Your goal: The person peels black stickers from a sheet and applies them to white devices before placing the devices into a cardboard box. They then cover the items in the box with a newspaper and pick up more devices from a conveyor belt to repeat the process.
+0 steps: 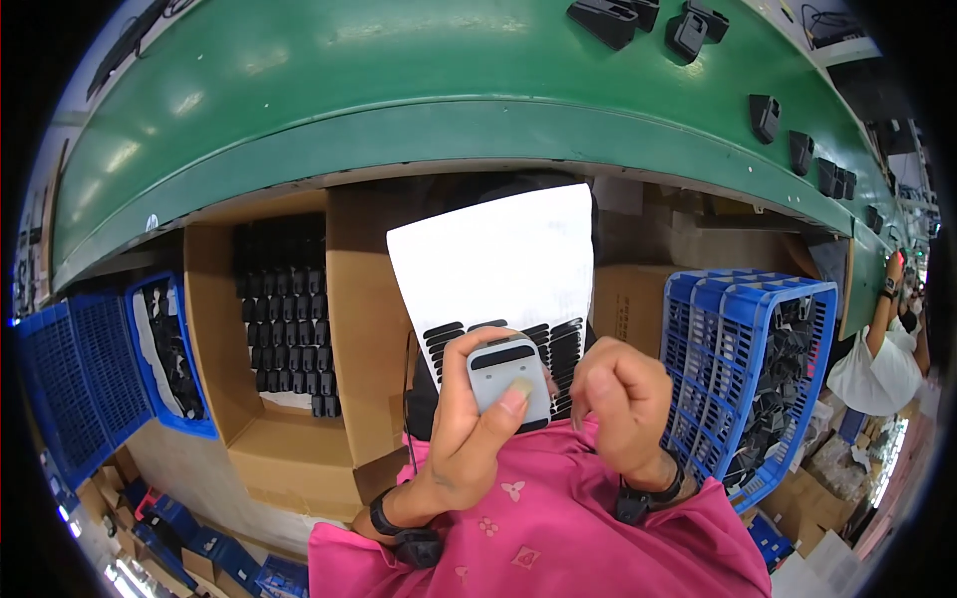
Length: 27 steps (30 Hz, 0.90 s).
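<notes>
My left hand (469,424) grips a flat, rounded grey device (491,387) with black bands at its top and bottom ends. The thumb presses on its grey face. Close by on the right, my right hand (626,404) is closed with its fingers curled downward; whatever lies between the fingertips is hidden. Beneath both hands a white sheet (493,254) slopes over my lap. Rows of black elongated strips (565,349) cover its near part. The device hides some of those strips.
A green bench (399,130) spans the far side, with several black moulded parts (688,35) on it. An open cardboard box (289,448) at left holds rows of black pieces. Blue crates (703,369) flank me, the right one full of black parts. Another person (872,369) is at far right.
</notes>
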Each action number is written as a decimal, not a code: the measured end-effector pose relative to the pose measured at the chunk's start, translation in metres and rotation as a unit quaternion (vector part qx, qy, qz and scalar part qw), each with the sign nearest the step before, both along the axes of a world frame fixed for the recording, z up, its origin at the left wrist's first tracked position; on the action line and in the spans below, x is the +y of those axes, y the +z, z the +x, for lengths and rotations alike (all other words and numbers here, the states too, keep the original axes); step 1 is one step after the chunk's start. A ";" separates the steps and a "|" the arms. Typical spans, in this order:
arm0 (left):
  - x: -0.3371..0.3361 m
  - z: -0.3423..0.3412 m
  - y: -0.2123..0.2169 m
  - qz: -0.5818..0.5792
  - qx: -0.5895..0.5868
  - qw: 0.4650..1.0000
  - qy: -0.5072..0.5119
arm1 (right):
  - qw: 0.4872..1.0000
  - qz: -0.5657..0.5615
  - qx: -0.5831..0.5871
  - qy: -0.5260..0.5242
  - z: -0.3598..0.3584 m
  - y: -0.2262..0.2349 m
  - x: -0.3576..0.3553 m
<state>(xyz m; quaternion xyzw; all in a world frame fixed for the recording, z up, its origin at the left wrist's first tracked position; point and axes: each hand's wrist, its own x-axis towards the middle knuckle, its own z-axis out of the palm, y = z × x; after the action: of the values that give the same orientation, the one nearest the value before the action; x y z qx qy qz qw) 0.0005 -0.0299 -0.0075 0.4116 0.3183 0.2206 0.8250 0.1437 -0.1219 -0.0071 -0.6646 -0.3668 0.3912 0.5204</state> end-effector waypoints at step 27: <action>0.030 -0.002 0.019 -0.123 -0.100 0.986 -0.050 | 0.963 0.110 -0.244 0.036 0.017 0.036 0.028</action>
<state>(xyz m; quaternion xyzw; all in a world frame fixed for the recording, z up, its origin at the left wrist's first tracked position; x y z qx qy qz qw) -0.0020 -0.0001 0.0115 0.2979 0.2383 0.1781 0.9071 0.1607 -0.0936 0.0287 -0.6648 -0.5474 0.1927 0.4705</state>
